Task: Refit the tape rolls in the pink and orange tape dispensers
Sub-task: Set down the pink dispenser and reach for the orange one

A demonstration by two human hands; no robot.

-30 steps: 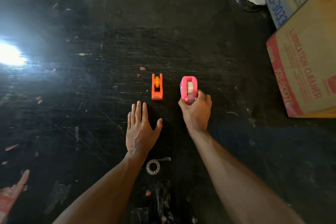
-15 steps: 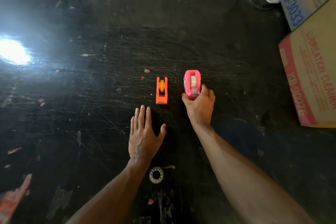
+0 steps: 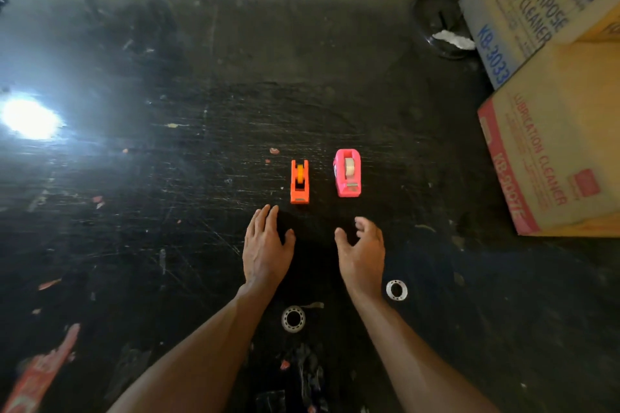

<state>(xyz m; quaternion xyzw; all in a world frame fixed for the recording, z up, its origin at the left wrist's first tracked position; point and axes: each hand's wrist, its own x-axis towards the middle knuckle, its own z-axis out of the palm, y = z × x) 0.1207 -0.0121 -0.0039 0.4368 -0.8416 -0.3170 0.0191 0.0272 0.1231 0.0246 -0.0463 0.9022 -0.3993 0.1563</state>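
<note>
On the scratched black table the small orange tape dispenser (image 3: 299,182) stands with a yellow-orange roll in its cradle. Right beside it is the larger pink tape dispenser (image 3: 348,173), holding a pale tape roll. My left hand (image 3: 265,249) lies flat and open on the table just below the orange dispenser. My right hand (image 3: 363,255) hovers open, fingers loosely curled, a short way below the pink dispenser and apart from it. Two empty whitish tape cores lie near my wrists, one (image 3: 293,318) between my forearms, the other (image 3: 396,290) to the right of my right wrist.
Cardboard cleaner boxes (image 3: 550,157) are stacked along the right edge, with a dark round container (image 3: 439,27) behind them at the wall. A bright light glare (image 3: 30,117) sits at the left. Red scraps (image 3: 37,375) lie at the near left.
My right hand has let go of the pink dispenser and drawn back toward me, open. The second tape core is now uncovered beside my right wrist. My left hand stays flat.
</note>
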